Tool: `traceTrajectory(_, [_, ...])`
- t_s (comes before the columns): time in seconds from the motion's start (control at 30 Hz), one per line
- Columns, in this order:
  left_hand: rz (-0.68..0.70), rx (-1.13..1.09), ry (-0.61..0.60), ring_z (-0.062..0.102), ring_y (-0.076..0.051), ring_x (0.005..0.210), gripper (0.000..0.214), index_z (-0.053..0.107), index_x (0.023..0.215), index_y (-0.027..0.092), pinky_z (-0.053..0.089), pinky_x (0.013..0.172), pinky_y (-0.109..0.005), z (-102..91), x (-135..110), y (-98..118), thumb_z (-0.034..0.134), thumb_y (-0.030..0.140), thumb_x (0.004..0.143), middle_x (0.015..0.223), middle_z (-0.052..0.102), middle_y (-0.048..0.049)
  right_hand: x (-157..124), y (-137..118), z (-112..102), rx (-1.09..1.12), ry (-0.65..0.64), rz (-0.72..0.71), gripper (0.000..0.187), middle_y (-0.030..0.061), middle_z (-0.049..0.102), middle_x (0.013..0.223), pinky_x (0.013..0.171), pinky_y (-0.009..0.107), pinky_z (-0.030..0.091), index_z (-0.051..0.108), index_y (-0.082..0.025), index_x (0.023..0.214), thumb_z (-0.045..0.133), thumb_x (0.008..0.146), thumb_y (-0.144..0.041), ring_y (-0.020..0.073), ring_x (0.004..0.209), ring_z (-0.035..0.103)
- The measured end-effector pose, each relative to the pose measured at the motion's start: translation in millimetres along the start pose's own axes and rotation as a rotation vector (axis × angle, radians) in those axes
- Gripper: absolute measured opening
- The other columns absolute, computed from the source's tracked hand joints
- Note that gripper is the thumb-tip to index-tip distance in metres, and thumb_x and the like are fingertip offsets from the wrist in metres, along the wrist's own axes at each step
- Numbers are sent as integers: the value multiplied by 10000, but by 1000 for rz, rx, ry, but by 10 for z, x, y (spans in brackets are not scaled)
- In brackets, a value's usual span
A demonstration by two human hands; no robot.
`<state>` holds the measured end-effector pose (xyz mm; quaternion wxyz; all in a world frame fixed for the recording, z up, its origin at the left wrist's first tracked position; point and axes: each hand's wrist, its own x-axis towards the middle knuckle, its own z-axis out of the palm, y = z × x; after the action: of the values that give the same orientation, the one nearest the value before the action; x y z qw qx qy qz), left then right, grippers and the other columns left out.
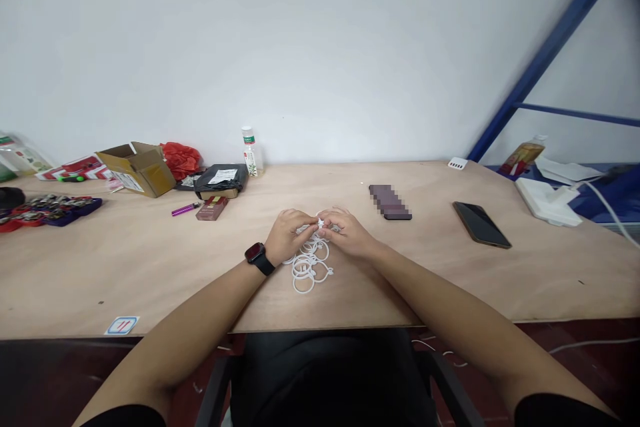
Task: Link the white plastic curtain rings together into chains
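My left hand [291, 235], with a black watch on its wrist, is closed at the middle of the table, its thumb and forefinger pinching a small white ring piece [321, 222]. From the other side my right hand [346, 232] pinches the same white piece, and the fingertips of both hands nearly meet. Part of the piece is covered by fingers, so its full shape is hidden. Beneath and just in front of the hands lies a loose pile of thin white rings [304, 267], several of them overlapping, some with small tabs.
A purple phone [390, 202] and a black phone [481, 225] lie to the right, near a white power strip [547, 201]. On the left are an open cardboard box [136, 169], a dark package [221, 179], a small maroon box [213, 208] and a bottle [251, 152].
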<state>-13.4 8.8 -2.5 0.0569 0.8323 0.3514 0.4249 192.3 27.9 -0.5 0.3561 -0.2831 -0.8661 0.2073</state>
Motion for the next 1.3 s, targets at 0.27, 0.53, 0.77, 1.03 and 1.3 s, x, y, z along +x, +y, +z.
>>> traceTrajectory(0.27, [90, -45, 51, 643, -163, 783, 177, 708, 941, 209, 474, 759, -327, 15, 4, -6, 578, 325, 916, 847, 727, -49, -32, -2, 19, -23, 12, 17, 298, 46, 656, 892, 906, 384, 393, 573, -207, 859, 491, 935, -484, 208, 897, 576])
traceTrajectory(0.53, [20, -68, 79, 640, -161, 763, 128, 696, 851, 196, 490, 748, -323, 16, 14, 21, 620, 295, 880, 814, 719, -44, -19, -40, -9, -28, 33, 6, 237, 63, 679, 961, 910, 380, 396, 614, -205, 916, 450, 968, -369, 205, 930, 591])
traceTrajectory(0.77, [-93, -196, 47, 642, -169, 781, 181, 695, 829, 187, 495, 762, -319, 33, 21, 41, 610, 337, 884, 825, 721, -57, -42, -88, 30, 213, 108, 176, 186, 28, 644, 836, 718, 276, 451, 616, -180, 907, 539, 909, -349, 156, 771, 587])
traceTrajectory(1.03, [-177, -333, 6, 643, -161, 770, 233, 697, 801, 172, 507, 758, -296, 42, 22, 34, 619, 380, 873, 807, 712, -56, -33, -84, 54, 386, 104, 224, 221, 11, 618, 795, 671, 265, 437, 605, -177, 858, 572, 876, -395, 140, 714, 559])
traceTrajectory(1.3, [-209, -353, 30, 641, -155, 748, 239, 696, 804, 164, 501, 733, -284, 57, 20, 43, 621, 382, 871, 789, 703, -50, -28, -62, 79, 420, 124, 227, 233, 8, 606, 783, 666, 259, 443, 606, -181, 865, 560, 884, -409, 136, 716, 555])
